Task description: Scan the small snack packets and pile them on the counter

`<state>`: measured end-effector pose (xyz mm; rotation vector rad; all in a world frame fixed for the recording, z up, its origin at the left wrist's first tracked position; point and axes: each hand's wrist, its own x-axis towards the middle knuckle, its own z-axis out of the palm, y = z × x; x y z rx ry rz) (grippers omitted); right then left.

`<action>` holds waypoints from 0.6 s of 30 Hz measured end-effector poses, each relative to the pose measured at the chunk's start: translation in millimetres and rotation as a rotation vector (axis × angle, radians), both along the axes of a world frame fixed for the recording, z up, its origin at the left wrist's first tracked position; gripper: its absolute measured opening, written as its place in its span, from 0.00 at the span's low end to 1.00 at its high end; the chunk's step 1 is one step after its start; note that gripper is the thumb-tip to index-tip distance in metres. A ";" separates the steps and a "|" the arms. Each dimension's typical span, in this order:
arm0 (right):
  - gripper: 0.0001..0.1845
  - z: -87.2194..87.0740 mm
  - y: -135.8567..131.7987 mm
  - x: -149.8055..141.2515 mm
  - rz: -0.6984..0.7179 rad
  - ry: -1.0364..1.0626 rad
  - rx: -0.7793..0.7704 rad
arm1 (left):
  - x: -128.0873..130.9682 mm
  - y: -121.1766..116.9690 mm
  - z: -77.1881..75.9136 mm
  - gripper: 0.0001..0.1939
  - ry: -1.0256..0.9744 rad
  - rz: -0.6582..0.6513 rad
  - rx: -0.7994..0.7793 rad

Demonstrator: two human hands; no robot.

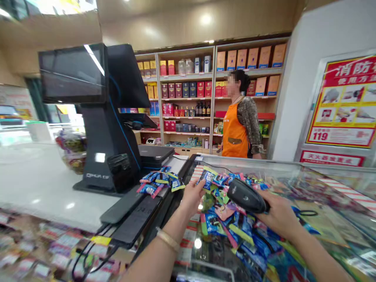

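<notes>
My left hand [192, 197], with a bangle on its wrist, pinches a small blue candy packet [208, 179] above the glass counter. In my right hand [277, 211] is a black barcode scanner [246, 196], its head pointing left toward that packet. Under and around both hands spreads a heap of blue, pink and green candy packets [243, 227] on the glass. A smaller pile of similar packets [160, 181] lies to the left, beside the cash register. The grip of the scanner is mostly covered by my right hand.
A black cash register [108, 117] stands on the white counter [44, 164] at left, with cables in front. Beyond the glass counter [293, 164] a person in an orange apron [235, 131] stands before shelves of boxes [188, 90]. A red poster [343, 102] hangs at right.
</notes>
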<state>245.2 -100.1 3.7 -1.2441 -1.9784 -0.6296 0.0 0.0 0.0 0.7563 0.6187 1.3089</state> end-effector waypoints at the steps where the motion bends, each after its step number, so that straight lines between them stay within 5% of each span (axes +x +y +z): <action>1: 0.17 -1.0 0.7 1.5 -0.006 0.006 0.002 | -5.1 2.9 2.5 0.02 -0.030 0.044 -0.037; 9: 0.16 -8.1 4.4 7.5 -0.023 0.026 0.035 | -50.9 33.4 26.3 0.08 -0.403 0.448 -0.208; 18: 0.16 -14.4 8.1 16.8 0.007 0.026 0.086 | -67.2 45.0 23.1 0.11 -0.490 0.433 -0.383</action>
